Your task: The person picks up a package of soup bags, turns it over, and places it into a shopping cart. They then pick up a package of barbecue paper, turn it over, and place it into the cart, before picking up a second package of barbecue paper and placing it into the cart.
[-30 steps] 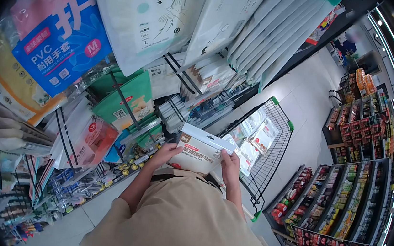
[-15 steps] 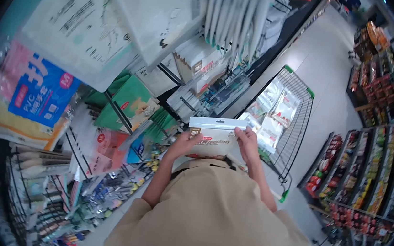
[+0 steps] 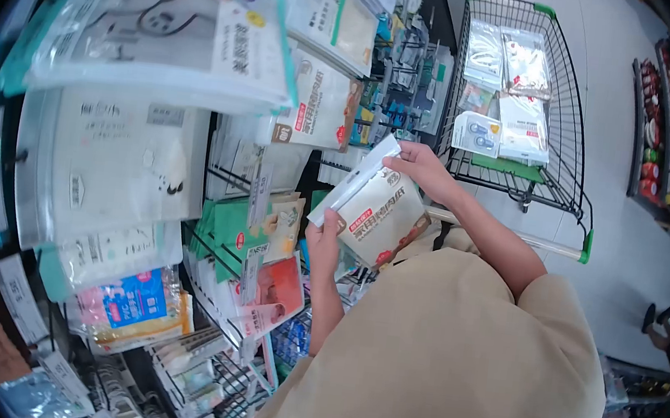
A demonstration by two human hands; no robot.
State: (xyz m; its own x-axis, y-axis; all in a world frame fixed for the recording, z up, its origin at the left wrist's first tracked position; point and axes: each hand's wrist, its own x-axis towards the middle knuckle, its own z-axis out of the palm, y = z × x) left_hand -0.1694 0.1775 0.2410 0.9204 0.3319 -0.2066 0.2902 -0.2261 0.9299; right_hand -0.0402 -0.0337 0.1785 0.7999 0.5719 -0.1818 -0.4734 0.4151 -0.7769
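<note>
The left half of the frame is filled by a display rack, hung with flat packets. The bottom centre is taken up by a beige shirt, worn by the person. In the upper right, a wire shopping cart with green corners is seen beside the rack, and several flat white packs are carried in it. Stocked shelves are cut off by the right edge.

At the upper left, a stack of teal-edged packs is hung above a white pack. Near the centre, a white-and-brown packet is held in both hands, tilted, its printed face turned up and its upper right end raised highest. A similar packet is hung on the rack just above and to the left.

The held packet's lower left corner is pinched by the left hand, thumb on the front. Its upper right end is gripped by the right hand, likewise closed, thumb laid over the edge; the fingers behind are partly hidden. Among the hanging goods, small price tags are displayed.
</note>
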